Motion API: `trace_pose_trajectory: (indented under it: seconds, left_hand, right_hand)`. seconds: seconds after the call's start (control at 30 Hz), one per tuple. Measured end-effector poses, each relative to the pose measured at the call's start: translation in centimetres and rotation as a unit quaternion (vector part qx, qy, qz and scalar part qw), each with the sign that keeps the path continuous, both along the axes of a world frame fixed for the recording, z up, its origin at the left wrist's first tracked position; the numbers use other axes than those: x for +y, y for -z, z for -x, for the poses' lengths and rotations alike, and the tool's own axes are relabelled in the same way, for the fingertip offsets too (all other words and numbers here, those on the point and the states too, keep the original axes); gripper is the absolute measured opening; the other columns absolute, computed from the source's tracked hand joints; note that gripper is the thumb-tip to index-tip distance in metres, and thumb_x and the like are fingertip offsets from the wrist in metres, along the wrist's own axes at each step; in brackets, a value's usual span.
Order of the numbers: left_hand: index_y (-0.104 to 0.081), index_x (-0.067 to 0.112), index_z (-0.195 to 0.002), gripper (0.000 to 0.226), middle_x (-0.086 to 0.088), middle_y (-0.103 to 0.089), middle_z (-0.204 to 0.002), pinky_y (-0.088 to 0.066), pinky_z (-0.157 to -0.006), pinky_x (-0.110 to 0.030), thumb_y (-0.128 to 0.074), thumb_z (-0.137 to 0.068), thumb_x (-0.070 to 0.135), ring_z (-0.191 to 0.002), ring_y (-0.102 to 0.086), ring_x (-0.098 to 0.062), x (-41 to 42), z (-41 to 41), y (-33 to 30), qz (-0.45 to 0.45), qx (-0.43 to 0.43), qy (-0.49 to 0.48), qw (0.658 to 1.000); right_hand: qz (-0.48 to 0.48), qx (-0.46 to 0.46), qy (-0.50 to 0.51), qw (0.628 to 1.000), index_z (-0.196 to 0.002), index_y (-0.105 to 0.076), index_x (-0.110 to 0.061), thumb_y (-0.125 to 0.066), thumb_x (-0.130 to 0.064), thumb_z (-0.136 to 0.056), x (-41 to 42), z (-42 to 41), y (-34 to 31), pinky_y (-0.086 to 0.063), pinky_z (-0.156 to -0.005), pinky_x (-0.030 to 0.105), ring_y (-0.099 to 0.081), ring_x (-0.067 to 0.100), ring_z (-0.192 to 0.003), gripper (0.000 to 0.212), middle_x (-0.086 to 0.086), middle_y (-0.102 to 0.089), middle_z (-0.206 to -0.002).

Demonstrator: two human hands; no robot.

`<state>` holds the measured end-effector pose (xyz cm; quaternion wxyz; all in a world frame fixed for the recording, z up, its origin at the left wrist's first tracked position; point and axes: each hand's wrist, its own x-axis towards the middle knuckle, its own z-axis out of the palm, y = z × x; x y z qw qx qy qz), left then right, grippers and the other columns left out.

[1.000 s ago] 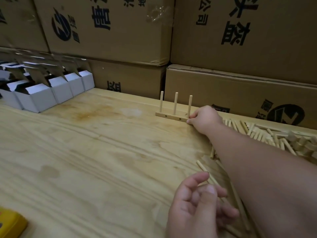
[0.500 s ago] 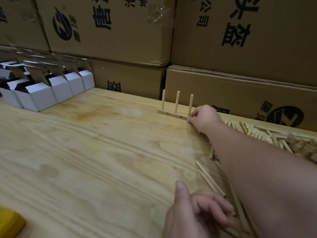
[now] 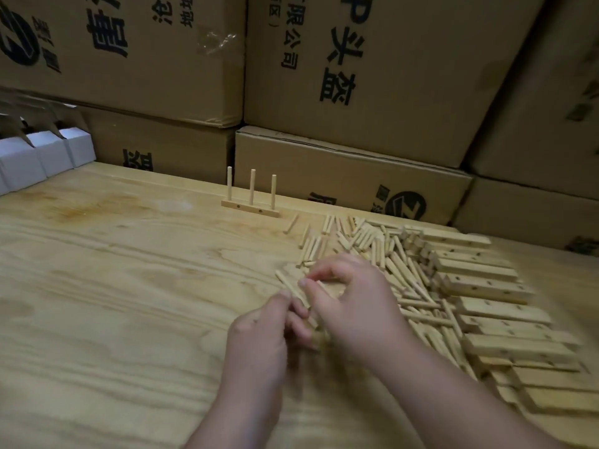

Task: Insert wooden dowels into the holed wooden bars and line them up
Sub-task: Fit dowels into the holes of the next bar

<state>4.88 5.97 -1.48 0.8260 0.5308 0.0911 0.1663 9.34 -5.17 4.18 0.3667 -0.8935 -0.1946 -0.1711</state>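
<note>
One holed wooden bar [image 3: 250, 209] with three upright dowels stands at the back of the table, apart from both hands. A heap of loose dowels [image 3: 372, 254] lies right of centre, and a stack of empty holed bars [image 3: 486, 286] lies further right. My left hand [image 3: 259, 335] and my right hand [image 3: 350, 303] meet at the heap's near-left edge. Both pinch loose dowels [image 3: 293, 288] that lie on the table there; how many each hand holds is blurred.
The plywood table [image 3: 113, 286] stretches out to the left. Stacked cardboard cartons [image 3: 356, 76] wall off the back. Small white open boxes [image 3: 48, 153] stand at the far left edge.
My right hand has let go of the assembled bar and come back to the dowel heap beside my left hand. The view has swung right, showing the stack of bars.
</note>
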Motion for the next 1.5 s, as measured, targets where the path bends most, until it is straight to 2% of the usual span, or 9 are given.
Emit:
trace_pose_trajectory:
  seconds: [0.23, 0.43, 0.6, 0.67, 0.8, 0.93, 1.13, 1.37, 1.5]
  left_hand:
    - [-0.069, 0.013, -0.053, 0.063, -0.004, -0.07, -0.069, -0.047, -0.061, -0.014, -0.044, -0.108, 0.031, -0.064, -0.062, -0.011, -1.1, 1.2, -0.5, -0.167, -0.046, 0.033, 0.984]
    - [-0.065, 0.032, -0.103, 0.024, 0.003, -0.067, -0.096, -0.044, -0.077, -0.012, -0.047, -0.106, 0.017, -0.082, -0.059, 0.003, -1.2, 1.5, -0.5, -0.282, -0.065, -0.028, 0.957]
    - [-0.058, 0.027, -0.126, 0.037, -0.006, -0.063, -0.118, -0.043, -0.103, -0.047, -0.06, -0.089, 0.023, -0.115, -0.055, -0.032, -0.8, 1.7, -0.6, -0.535, 0.099, -0.103, 0.833]
    - [-0.056, 0.027, -0.132, 0.046, -0.009, -0.062, -0.125, -0.041, -0.106, -0.048, -0.059, -0.086, 0.026, -0.119, -0.054, -0.036, -1.0, 2.0, -0.8, -0.58, 0.142, -0.075, 0.799]
    - [-0.057, 0.037, -0.127, 0.041, 0.002, -0.056, -0.127, -0.047, -0.103, -0.04, -0.063, -0.09, 0.02, -0.113, -0.058, -0.017, -1.4, 2.2, -0.7, -0.524, 0.058, 0.025, 0.85]
    - [-0.057, 0.052, -0.104, 0.047, 0.027, -0.051, -0.117, -0.033, -0.088, -0.001, -0.062, -0.088, 0.009, -0.109, -0.048, 0.017, -1.3, 2.1, -0.5, -0.523, -0.017, 0.073, 0.849]
    - [-0.062, 0.039, -0.12, 0.049, 0.021, -0.047, -0.122, -0.014, -0.105, -0.01, -0.06, -0.083, 0.008, -0.134, -0.036, -0.017, -1.4, 1.6, 0.3, -0.614, 0.006, 0.04, 0.789]
    - [-0.053, 0.049, -0.13, 0.055, 0.032, -0.055, -0.123, -0.032, -0.097, 0.0, -0.075, -0.089, 0.021, -0.119, -0.052, 0.009, -2.2, 2.4, -0.5, -0.517, -0.162, 0.035, 0.84]
    - [-0.058, 0.044, -0.127, 0.05, 0.018, -0.062, -0.128, -0.04, -0.101, -0.011, -0.071, -0.082, 0.027, -0.121, -0.056, 0.004, -2.8, 3.0, -1.0, -0.454, -0.195, 0.049, 0.868]
  right_hand:
    - [-0.026, -0.045, 0.134, 0.99, -0.083, -0.072, -0.027, -0.07, -0.022, -0.083, -8.1, 10.2, 4.0, -0.05, -0.086, 0.042, -0.062, 0.011, -0.093, 0.005, -0.017, -0.063, -0.089]
    - [0.0, -0.025, 0.275, 0.961, -0.105, -0.069, -0.031, -0.063, -0.031, -0.089, -10.7, 9.8, 3.5, -0.042, -0.098, 0.039, -0.048, 0.014, -0.111, 0.017, -0.013, -0.057, -0.108]
    - [0.142, 0.011, 0.372, 0.917, -0.134, -0.053, -0.04, -0.06, -0.028, -0.088, -13.2, 7.6, 2.9, -0.018, -0.113, 0.049, -0.033, 0.016, -0.134, 0.048, -0.015, -0.048, -0.141]
    - [0.155, 0.041, 0.371, 0.915, -0.136, -0.053, -0.042, -0.06, -0.02, -0.085, -13.6, 6.8, 3.2, -0.008, -0.114, 0.052, -0.028, 0.015, -0.139, 0.056, -0.018, -0.044, -0.148]
    - [0.192, 0.048, 0.359, 0.912, -0.132, -0.057, -0.044, -0.061, -0.011, -0.078, -13.4, 5.8, 3.8, 0.006, -0.112, 0.055, -0.028, 0.013, -0.142, 0.063, -0.024, -0.05, -0.143]
    - [0.204, 0.029, 0.366, 0.908, -0.124, -0.063, -0.044, -0.065, -0.011, -0.075, -13.4, 5.5, 4.0, 0.003, -0.11, 0.056, -0.038, 0.013, -0.136, 0.059, -0.023, -0.06, -0.13]
    - [0.176, -0.005, 0.362, 0.916, -0.11, -0.07, -0.042, -0.069, -0.005, -0.074, -13.1, 6.0, 3.7, -0.003, -0.113, 0.055, -0.045, 0.012, -0.129, 0.051, -0.022, -0.064, -0.123]
    - [0.054, -0.335, 0.162, 0.926, -0.092, -0.078, -0.02, -0.061, 0.002, -0.084, -10.2, 8.6, 3.1, -0.034, -0.103, 0.054, -0.065, 0.018, -0.113, 0.028, -0.005, -0.071, -0.119]
    - [0.028, -0.37, -0.016, 0.928, -0.092, -0.078, -0.012, -0.042, -0.011, -0.103, -6.4, 9.9, 3.3, -0.047, -0.089, 0.05, -0.066, 0.026, -0.113, 0.038, 0.004, -0.07, -0.124]
